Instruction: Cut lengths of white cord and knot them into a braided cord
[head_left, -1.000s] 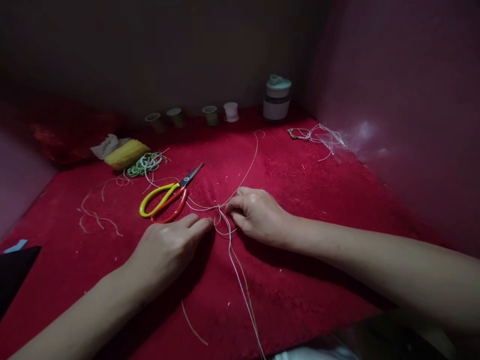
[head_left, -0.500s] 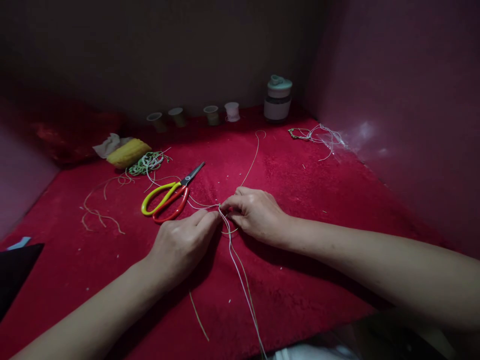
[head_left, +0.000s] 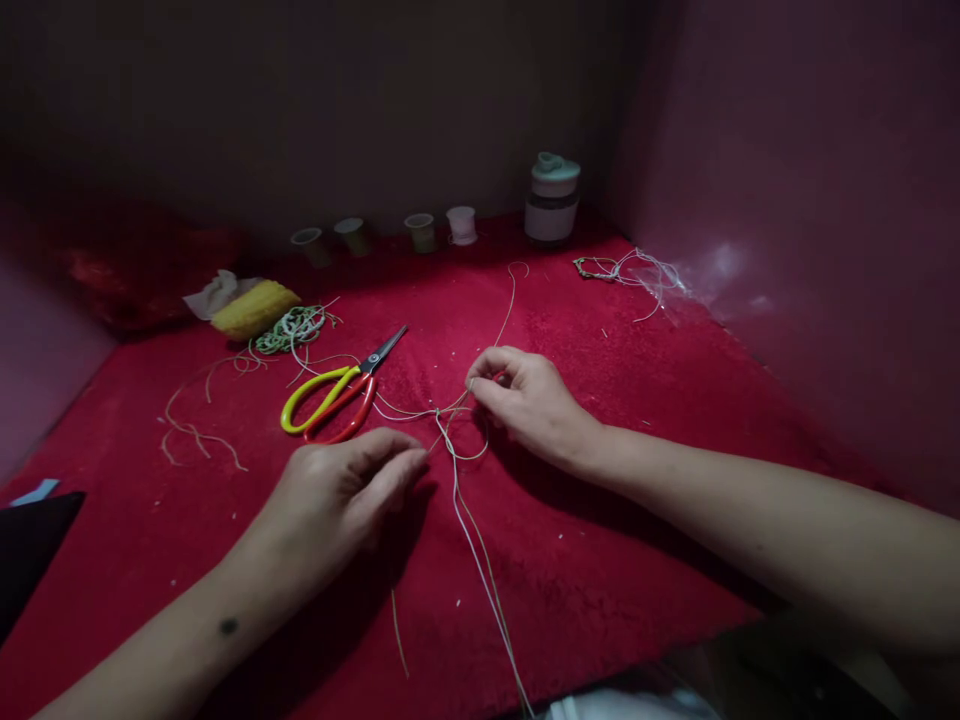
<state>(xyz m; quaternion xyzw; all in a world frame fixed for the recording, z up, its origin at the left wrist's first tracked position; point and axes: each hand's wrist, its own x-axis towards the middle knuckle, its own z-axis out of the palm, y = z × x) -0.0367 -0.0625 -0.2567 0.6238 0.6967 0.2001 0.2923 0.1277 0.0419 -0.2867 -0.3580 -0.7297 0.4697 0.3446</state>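
Note:
Thin white and tan cords (head_left: 480, 545) meet at a small knot (head_left: 438, 412) in the middle of the red cloth and trail toward the near edge. My right hand (head_left: 532, 400) pinches a tan cord just right of the knot, and one end of it runs away toward the back. A loose loop (head_left: 486, 440) of cord lies below that hand. To the lower left of the knot, my left hand (head_left: 360, 490) is closed in a pinch on a tan cord. Scissors (head_left: 345, 390) with one yellow and one red handle lie beyond the left hand, blades pointing away.
Several spools (head_left: 421, 232) and a lidded jar (head_left: 552, 200) stand along the back. Green and white braided cord (head_left: 292, 328) lies by a yellow bundle (head_left: 255, 310) on the left. More cords and clear plastic (head_left: 637, 270) lie at right. Tan scraps (head_left: 199, 430) are scattered left.
My hands have drawn apart from the knot: the left toward me and left, the right away and slightly right. A loop of cord now shows between them.

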